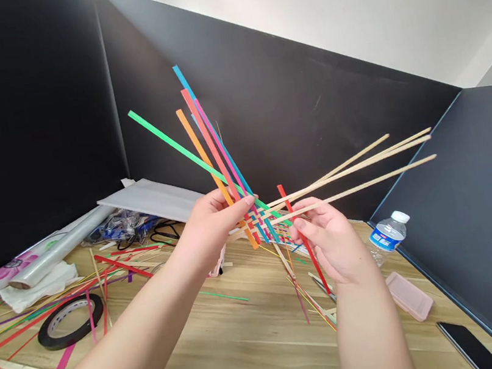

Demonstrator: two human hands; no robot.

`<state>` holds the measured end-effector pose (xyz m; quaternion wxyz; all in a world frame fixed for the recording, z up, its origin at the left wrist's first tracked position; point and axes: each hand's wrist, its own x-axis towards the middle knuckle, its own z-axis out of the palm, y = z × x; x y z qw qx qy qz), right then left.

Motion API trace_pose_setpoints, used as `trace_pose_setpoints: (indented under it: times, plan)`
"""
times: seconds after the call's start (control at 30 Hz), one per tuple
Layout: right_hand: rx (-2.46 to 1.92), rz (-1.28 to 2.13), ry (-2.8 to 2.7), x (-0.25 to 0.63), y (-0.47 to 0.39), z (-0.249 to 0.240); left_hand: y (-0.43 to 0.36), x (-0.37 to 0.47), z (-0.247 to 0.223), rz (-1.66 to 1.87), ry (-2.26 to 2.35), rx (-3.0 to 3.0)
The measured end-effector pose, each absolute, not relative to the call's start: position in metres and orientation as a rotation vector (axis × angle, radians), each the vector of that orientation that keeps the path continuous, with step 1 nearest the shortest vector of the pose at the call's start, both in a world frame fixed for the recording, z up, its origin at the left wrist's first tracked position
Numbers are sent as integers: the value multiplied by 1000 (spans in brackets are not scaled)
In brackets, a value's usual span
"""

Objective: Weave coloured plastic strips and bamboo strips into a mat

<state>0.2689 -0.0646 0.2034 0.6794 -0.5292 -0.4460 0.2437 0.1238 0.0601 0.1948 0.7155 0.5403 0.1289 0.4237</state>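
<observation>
A small woven piece [258, 222] of colored and pale strips is held up above the table. My left hand [220, 213] pinches its left side, thumb on top. Orange, coral, magenta and blue strips stick out up and to the left, and several pale strips [354, 165] reach out to the right. A green strip [170, 141] runs slantwise across the others, its lower end by my right fingers. My right hand [320, 232] is closed at the right edge of the weave, with a red strip [314, 260] between thumb and fingers.
Black tape roll [71, 320] and loose strips [6, 328] lie on the wooden table [235, 359] at left. Behind are plastic-wrapped rolls [61, 246] and a white sheet [151, 200]. At right are a bottle [387, 236], a pink case [409, 296] and a phone [470, 345]. Dark panels [260, 96] surround the table.
</observation>
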Motion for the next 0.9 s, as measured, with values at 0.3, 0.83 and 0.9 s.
trace_pose_setpoints:
  times: [0.3, 0.83, 0.9]
  plan:
    - [-1337, 409, -1025, 263, -60, 197, 59, 123, 195, 983, 272, 1248]
    - [-1408, 479, -941, 256, -60, 197, 56, 125, 191, 802, 275, 1329]
    - [-1430, 513, -1005, 258, -61, 196, 57, 124, 191, 805, 319, 1370]
